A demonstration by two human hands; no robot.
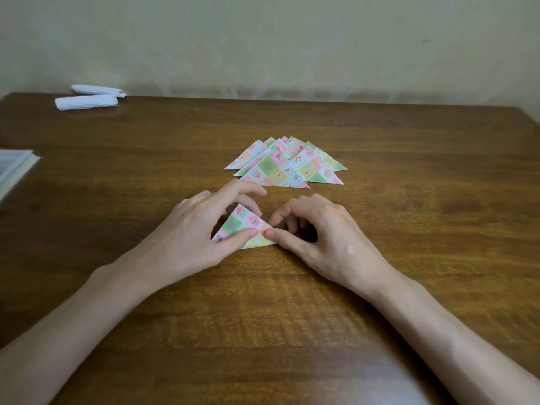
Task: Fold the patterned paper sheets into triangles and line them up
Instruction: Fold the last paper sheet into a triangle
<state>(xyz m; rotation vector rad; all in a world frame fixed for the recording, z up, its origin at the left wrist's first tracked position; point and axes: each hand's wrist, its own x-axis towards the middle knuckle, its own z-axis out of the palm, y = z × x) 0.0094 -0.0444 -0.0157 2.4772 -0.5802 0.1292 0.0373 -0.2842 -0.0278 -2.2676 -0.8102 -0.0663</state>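
Folded triangle [239,225] of patterned paper lies flat on the brown wooden surface [292,317], apex pointing away from the person, partly covered by both hands.

Left hand [193,229]: thumb pressed onto the lower edge of the folded triangle, fingers arched over its apex, index finger extended beyond it. Right hand [321,235]: thumb laid flat on the right corner of the folded triangle, tip meeting the left thumb; remaining fingers curled. Whether those fingers touch the paper cannot be told.

Pile of finished triangles [287,165]: just beyond the folded triangle, overlapping one another, all apexes pointing away.

Two rolled white papers [87,101]: far beyond and to the left of the folded triangle, near the back edge of the surface, side by side.

Stack of printed sheets [13,168]: well to the left of the folded triangle, cut off by the frame edge.
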